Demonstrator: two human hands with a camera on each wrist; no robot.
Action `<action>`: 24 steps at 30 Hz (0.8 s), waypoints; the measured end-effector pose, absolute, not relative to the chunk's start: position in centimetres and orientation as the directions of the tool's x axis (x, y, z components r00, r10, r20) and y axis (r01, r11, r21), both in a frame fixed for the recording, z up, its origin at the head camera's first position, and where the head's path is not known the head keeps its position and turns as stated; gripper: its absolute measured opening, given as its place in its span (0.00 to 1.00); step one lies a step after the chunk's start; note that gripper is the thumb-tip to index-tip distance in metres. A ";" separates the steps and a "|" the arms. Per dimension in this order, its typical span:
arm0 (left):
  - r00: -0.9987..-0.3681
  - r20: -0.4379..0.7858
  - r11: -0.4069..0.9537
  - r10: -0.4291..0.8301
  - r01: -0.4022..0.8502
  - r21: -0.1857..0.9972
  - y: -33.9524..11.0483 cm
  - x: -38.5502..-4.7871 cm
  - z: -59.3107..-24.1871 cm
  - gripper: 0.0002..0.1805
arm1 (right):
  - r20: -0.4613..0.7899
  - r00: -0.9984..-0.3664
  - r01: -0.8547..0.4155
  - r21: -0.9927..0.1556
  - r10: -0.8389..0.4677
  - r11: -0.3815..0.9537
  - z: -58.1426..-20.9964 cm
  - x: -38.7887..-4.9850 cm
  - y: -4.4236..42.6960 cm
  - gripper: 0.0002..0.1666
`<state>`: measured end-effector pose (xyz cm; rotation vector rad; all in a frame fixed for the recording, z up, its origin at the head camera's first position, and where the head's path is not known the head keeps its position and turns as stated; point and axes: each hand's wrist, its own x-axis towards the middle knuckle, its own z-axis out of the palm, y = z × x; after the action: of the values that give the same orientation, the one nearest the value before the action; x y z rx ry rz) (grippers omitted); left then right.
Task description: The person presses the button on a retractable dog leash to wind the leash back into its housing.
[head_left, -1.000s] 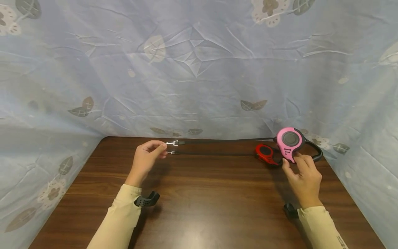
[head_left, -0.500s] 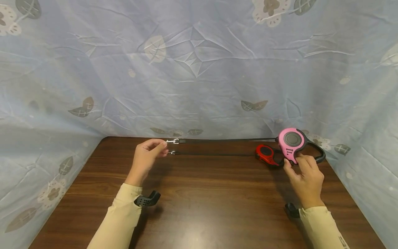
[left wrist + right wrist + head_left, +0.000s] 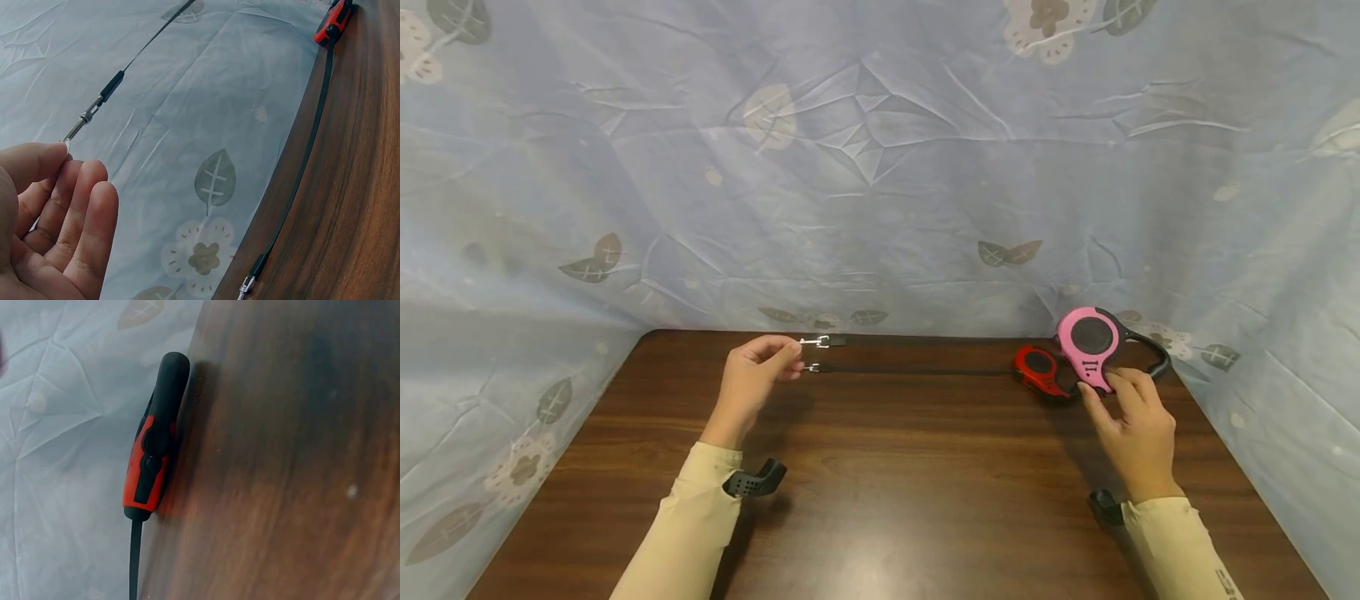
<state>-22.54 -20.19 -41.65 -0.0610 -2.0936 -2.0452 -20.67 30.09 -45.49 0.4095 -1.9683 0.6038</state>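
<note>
My left hand (image 3: pixel 754 383) pinches a silver metal clip (image 3: pixel 815 342) between thumb and forefinger; in the left wrist view the clip (image 3: pixel 81 122) is raised, its dark cord running up and away. At the right, my right hand (image 3: pixel 1133 433) grips the lower end of a pink and black retractable leash (image 3: pixel 1084 337), held up off the table. Beside it a smaller red and black leash (image 3: pixel 1040 367) lies on the table, its black strap (image 3: pixel 917 372) stretched leftward to a second clip (image 3: pixel 814 367) near my left fingers. The right wrist view shows the red leash (image 3: pixel 145 464) but no hand.
A brown wooden table (image 3: pixel 865 483) lies beneath both hands. Blue-grey cloth (image 3: pixel 880 217) with leaf and flower prints hangs behind the table's back edge and along both sides. Dark bands (image 3: pixel 756 481) are on the wrists.
The pink leash moved slightly right, then back left and turned a little in my right hand. Its cord looks lower and fainter. My left hand has barely moved.
</note>
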 end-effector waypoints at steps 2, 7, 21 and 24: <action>-0.976 0.176 0.030 -0.127 0.174 0.984 -20.2 -22.5 -41.8 0.10 | 0.889 -0.455 -0.511 -0.224 -0.040 0.830 -45.6 -20.6 30.1 0.36; -0.977 0.167 0.021 -0.130 0.165 0.986 -19.9 -22.6 -41.8 0.12 | 0.878 -0.475 -0.505 -0.219 -0.057 0.835 -45.7 -20.5 29.9 0.35; -0.981 0.148 0.024 -0.127 0.146 0.989 -19.5 -22.6 -41.7 0.14 | 0.877 -0.476 -0.499 -0.206 -0.067 0.842 -45.3 -20.4 29.4 0.26; -0.980 0.151 0.019 -0.131 0.150 0.989 -19.5 -22.6 -41.7 0.13 | 0.875 -0.479 -0.497 -0.204 -0.071 0.844 -45.4 -20.3 29.4 0.26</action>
<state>-22.60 -19.48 -41.68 -0.0198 -2.0891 -2.0703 -20.31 29.41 -45.42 0.4165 -2.0265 0.5401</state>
